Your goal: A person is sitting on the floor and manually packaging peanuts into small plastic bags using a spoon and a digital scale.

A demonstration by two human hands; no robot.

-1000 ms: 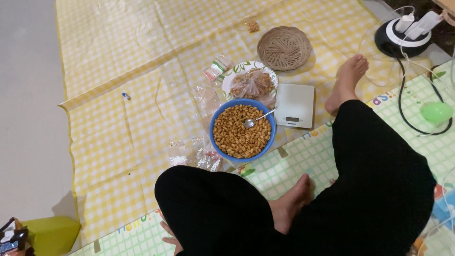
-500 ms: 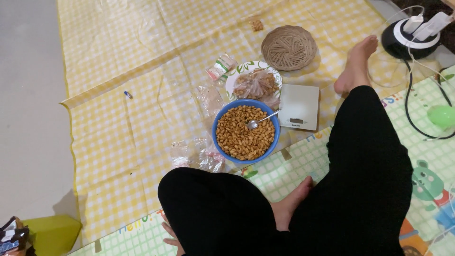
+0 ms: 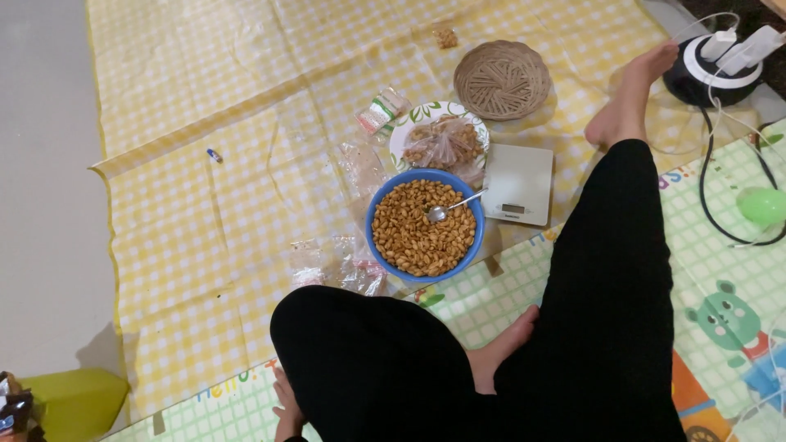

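Note:
I sit on the floor in black trousers, one leg folded and the other stretched out to the far right. My left hand (image 3: 286, 406) rests on the play mat (image 3: 720, 270) beside my left knee, partly hidden by the leg, with nothing in it. My right hand is out of view. In front of my knees stands a blue bowl (image 3: 373, 239) full of brown roasted nuts, with a metal spoon (image 3: 449, 206) lying in it. A white kitchen scale (image 3: 517, 182) lies just right of the bowl.
Behind the bowl a patterned plate (image 3: 407, 128) holds a clear bag of nuts (image 3: 442, 146); a wicker basket (image 3: 501, 79) sits farther back. Small plastic bags (image 3: 344, 266) lie on the yellow checked sheet (image 3: 188, 237). A black-and-white charger hub (image 3: 711, 67) with cables is at the far right.
My right leg has stretched farther out, the foot moving toward the charger hub. My left hand has shifted slightly on the mat. Bowl, scale and plate have stayed put.

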